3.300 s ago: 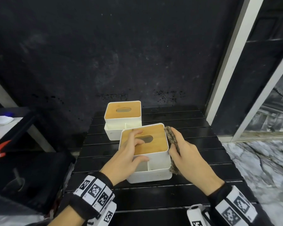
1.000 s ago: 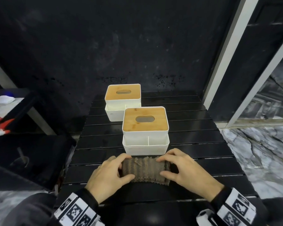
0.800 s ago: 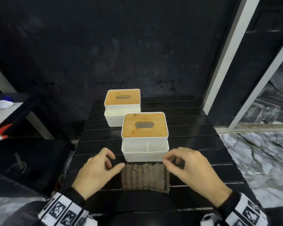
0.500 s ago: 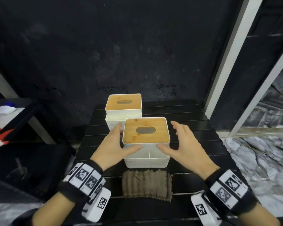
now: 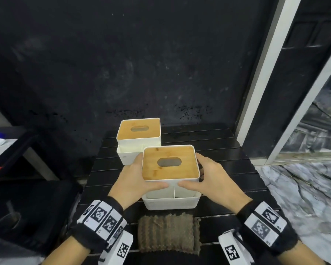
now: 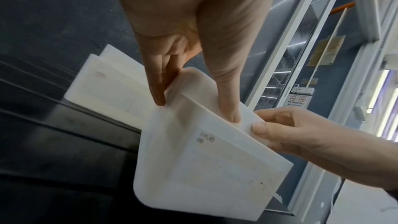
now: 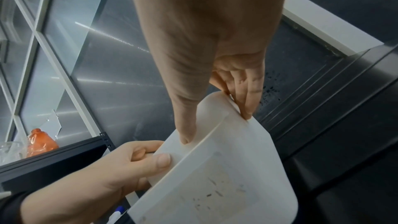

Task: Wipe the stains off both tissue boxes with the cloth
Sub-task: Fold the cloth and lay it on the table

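holding: both hands grip the near box (image 5: pixel 169 165), one on each side, thumbs on its near face
left hand (image 5: pixel 131 181): fingers curled round the box's left wall, thumb lying across the near face toward the middle; it has hold of the near box
right hand (image 5: pixel 211 180): fingers curled round the box's right wall, thumb pointing left on the near face, its tip close to the left thumb; it too has hold of the near box
near box: white body, wooden lid with an oval slot, a divided tray along its near side; in the wrist views its underside shows, lifted clear of the table and tilted, with small dark specks on the pale bottom panel (image 7: pixel 217 192)
far box (image 5: pixel 139 133): same kind, standing on the table just beyond and to the left of the near box, untouched by either hand
cloth (image 5: pixel 168 233): brown ribbed cloth lying flat at the near edge of the table, between the two wrists, apart from both hands and just near of the held box
table (image 5: pixel 224 159): black slatted top carrying the far box and the cloth
wall (image 5: pixel 122 64): dark, with a speckled patch just above the table's far edge
right side: white frame (image 5: pixel 264 60) and marbled floor (image 5: pixel 302 188)
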`<state>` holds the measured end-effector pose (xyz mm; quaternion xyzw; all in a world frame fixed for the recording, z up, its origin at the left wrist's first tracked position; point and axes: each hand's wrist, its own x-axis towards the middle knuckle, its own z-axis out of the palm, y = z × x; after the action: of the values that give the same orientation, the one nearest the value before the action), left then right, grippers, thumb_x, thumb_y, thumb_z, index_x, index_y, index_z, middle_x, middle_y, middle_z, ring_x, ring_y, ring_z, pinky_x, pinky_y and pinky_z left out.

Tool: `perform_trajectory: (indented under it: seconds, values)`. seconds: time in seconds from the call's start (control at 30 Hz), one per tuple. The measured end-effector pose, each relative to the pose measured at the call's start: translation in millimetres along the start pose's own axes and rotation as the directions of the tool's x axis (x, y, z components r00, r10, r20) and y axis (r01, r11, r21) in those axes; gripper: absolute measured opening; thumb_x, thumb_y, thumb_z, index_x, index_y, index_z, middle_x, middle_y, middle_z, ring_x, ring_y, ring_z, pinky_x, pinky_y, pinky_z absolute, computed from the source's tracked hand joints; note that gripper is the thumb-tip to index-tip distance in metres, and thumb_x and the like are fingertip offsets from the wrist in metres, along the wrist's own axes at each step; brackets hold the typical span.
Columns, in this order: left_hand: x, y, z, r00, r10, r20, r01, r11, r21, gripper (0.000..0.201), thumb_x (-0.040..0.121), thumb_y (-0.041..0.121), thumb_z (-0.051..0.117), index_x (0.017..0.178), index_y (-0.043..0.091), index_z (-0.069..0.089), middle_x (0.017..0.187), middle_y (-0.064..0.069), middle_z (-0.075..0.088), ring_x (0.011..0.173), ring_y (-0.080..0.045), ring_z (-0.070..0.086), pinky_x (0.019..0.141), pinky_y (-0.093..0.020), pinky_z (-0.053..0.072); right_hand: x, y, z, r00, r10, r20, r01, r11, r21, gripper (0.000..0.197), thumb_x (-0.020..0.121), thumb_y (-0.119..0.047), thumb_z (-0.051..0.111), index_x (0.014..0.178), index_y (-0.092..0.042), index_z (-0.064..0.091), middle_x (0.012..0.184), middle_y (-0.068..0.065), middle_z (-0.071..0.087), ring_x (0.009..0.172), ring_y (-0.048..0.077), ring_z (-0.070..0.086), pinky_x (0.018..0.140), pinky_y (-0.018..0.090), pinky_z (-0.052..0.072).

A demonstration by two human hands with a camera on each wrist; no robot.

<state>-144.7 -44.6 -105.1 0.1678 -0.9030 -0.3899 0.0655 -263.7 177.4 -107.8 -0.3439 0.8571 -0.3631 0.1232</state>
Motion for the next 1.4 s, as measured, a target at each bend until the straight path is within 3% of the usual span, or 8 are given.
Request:
perform_trajectory:
  seconds: [0.2, 0.27, 0.43, 0.5, 0.6, 0.8, 1.23, 1.4]
  values:
    - [26.3, 33.3, 5.8, 0.999, 0.042, -0.014, -0.042, 0.999, 0.011, 0.086, 0.070, 0.054, 0.093, 0.139, 0.038, 0.044, 0.122, 0.020, 0.061, 0.105, 0.005, 0.056, 0.081, -0.015, 0.043, 10.1, 8.6, -41.1, 0.998, -0.016, -0.057, 0.016, 1.000, 0.007, 0.075, 0.073, -0.058, 0.083, 0.136, -0.043, 0.046, 0.123, -0.017, 0.060, 0.105, 0.005, 0.061, 0.092, 0.037, 0.058]
    - [40.1, 47.1, 9.9, 0.999, 0.048, -0.013, -0.047, 0.998, 0.050, 0.088, 0.069, 0.058, 0.092, 0.141, 0.034, 0.046, 0.124, 0.015, 0.063, 0.110, -0.004, 0.059, 0.088, -0.024, 0.046, 16.2, 14.8, -56.1, 0.997, -0.020, -0.073, 0.020, 1.000, -0.011, 0.074, 0.072, -0.059, 0.082, 0.135, -0.042, 0.047, 0.121, -0.017, 0.061, 0.103, 0.005, 0.062, 0.090, 0.037, 0.059]
    - [75.8, 70.9, 19.7, 0.996, 0.075, 0.041, -0.078, 0.995, 0.065, 0.073, 0.068, 0.060, 0.092, 0.128, 0.034, 0.061, 0.115, 0.016, 0.070, 0.107, -0.007, 0.067, 0.094, -0.034, 0.055, 31.5, 25.6, -86.2, 0.997, -0.012, -0.073, 0.009, 0.999, -0.039, 0.061, 0.076, -0.054, 0.082, 0.124, -0.046, 0.045, 0.112, -0.022, 0.061, 0.094, 0.000, 0.061, 0.080, 0.020, 0.052]
    - [89.8, 76.0, 24.1, 0.996, 0.073, 0.049, -0.077, 0.994, 0.084, 0.075, 0.066, 0.063, 0.091, 0.128, 0.033, 0.061, 0.114, 0.016, 0.069, 0.105, -0.007, 0.067, 0.090, -0.032, 0.056, 39.3, 31.5, -92.7, 0.998, -0.005, -0.065, 0.004, 1.000, -0.020, 0.058, 0.078, -0.050, 0.082, 0.122, -0.047, 0.043, 0.109, -0.025, 0.060, 0.094, -0.003, 0.060, 0.076, 0.014, 0.048]
    - [112.8, 83.4, 29.5, 0.998, 0.032, 0.063, -0.041, 0.988, 0.146, 0.076, 0.068, 0.058, 0.093, 0.127, 0.028, 0.057, 0.111, 0.014, 0.062, 0.101, -0.008, 0.062, 0.075, -0.022, 0.047, 55.6, 46.3, -95.9, 0.998, 0.000, -0.065, 0.002, 1.000, 0.023, 0.058, 0.079, -0.046, 0.082, 0.125, -0.042, 0.048, 0.113, -0.020, 0.063, 0.097, -0.002, 0.061, 0.078, 0.015, 0.048]
    - [161.1, 85.9, 31.1, 0.996, -0.045, 0.073, 0.019, 0.949, 0.314, 0.096, 0.067, 0.063, 0.091, 0.138, 0.013, 0.051, 0.123, 0.001, 0.065, 0.110, -0.020, 0.062, 0.091, -0.037, 0.053, 93.7, 71.5, -95.1, 0.995, -0.008, -0.098, 0.012, 0.999, 0.037, 0.065, 0.080, -0.043, 0.083, 0.135, -0.026, 0.051, 0.115, -0.011, 0.064, 0.095, 0.001, 0.062, 0.076, 0.016, 0.048]
    - [207.7, 69.2, 44.7, 0.993, -0.087, 0.082, 0.052, 0.932, 0.358, 0.098, 0.069, 0.060, 0.091, 0.142, 0.011, 0.048, 0.129, -0.003, 0.063, 0.116, -0.023, 0.062, 0.095, -0.039, 0.054, 134.1, 105.2, -88.3, 0.998, -0.002, -0.069, 0.003, 1.000, 0.014, 0.067, 0.084, -0.041, 0.080, 0.140, -0.023, 0.047, 0.116, -0.011, 0.059, 0.091, -0.004, 0.057, 0.071, 0.010, 0.042]
    - [209.3, 59.3, 47.5, 0.994, -0.087, 0.068, 0.057, 0.932, 0.359, 0.109, 0.051, 0.082, 0.084, 0.134, 0.017, 0.055, 0.119, 0.001, 0.067, 0.106, -0.019, 0.065, 0.092, -0.041, 0.058, 137.5, 106.8, -86.3, 0.997, -0.019, -0.070, 0.020, 1.000, 0.013, 0.066, 0.085, -0.040, 0.079, 0.140, -0.024, 0.047, 0.115, -0.013, 0.058, 0.090, -0.004, 0.057, 0.071, 0.010, 0.042]
